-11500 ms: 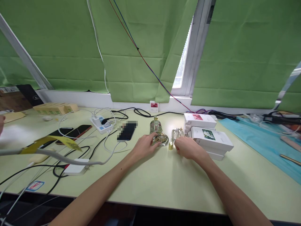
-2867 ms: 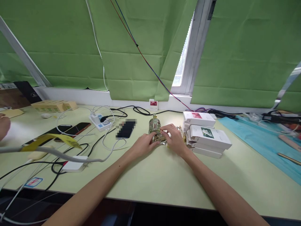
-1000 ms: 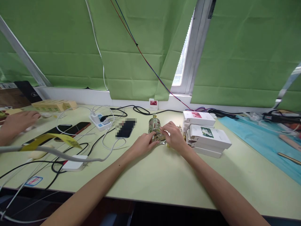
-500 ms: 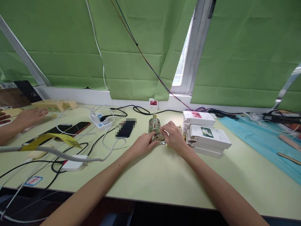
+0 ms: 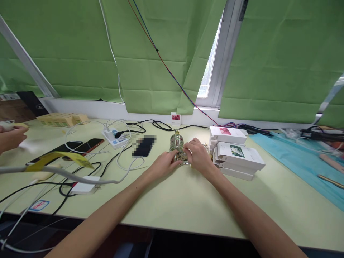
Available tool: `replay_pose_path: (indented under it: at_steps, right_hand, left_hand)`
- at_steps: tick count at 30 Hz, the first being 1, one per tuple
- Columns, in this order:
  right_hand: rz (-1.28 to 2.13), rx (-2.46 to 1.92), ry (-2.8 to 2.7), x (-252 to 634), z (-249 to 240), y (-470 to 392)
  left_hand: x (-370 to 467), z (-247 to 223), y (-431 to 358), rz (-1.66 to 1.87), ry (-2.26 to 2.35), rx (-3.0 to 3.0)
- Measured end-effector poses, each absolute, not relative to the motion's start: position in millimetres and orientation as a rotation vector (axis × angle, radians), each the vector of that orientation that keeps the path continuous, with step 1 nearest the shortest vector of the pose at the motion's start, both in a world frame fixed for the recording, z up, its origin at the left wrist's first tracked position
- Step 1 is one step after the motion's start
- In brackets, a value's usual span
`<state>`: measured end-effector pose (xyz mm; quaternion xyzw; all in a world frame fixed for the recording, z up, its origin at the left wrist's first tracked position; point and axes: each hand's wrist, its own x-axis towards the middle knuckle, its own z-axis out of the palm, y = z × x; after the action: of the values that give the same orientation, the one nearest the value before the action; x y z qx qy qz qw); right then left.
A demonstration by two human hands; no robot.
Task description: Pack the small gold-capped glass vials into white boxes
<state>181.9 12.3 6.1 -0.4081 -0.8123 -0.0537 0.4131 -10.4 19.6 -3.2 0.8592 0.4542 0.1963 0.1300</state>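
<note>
Several clear glass bottles (image 5: 176, 142) with gold-coloured parts lie or stand close together in the middle of the table. My left hand (image 5: 163, 164) reaches in from the left, its thumb and fingers closed on the near glass bottle (image 5: 182, 156). From the other side my right hand (image 5: 197, 153) pinches the same bottle, fingertips bent down over it. The fingers hide much of this bottle. Behind my right hand, more gold and clear glass (image 5: 206, 146) shows beside the boxes.
White boxes (image 5: 239, 157) are stacked to the right of my right hand. A dark phone (image 5: 145, 147), a power strip (image 5: 114, 138) and tangled cables lie on the left. Blue plastic sheeting (image 5: 295, 161) covers the right end. Another person's hand (image 5: 12, 138) is at far left.
My hands and the glass bottles stay almost where they were. The other person's hand has drawn back toward the left edge and now holds something pale.
</note>
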Motion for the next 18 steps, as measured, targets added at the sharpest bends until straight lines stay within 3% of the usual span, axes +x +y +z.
replay_pose_path:
  at_steps: [18]
  right_hand:
    - [-0.078, -0.884, -1.911, 185, -7, 11]
  left_hand:
    - [-6, -1, 16, 0.758, 1.232, 2.41]
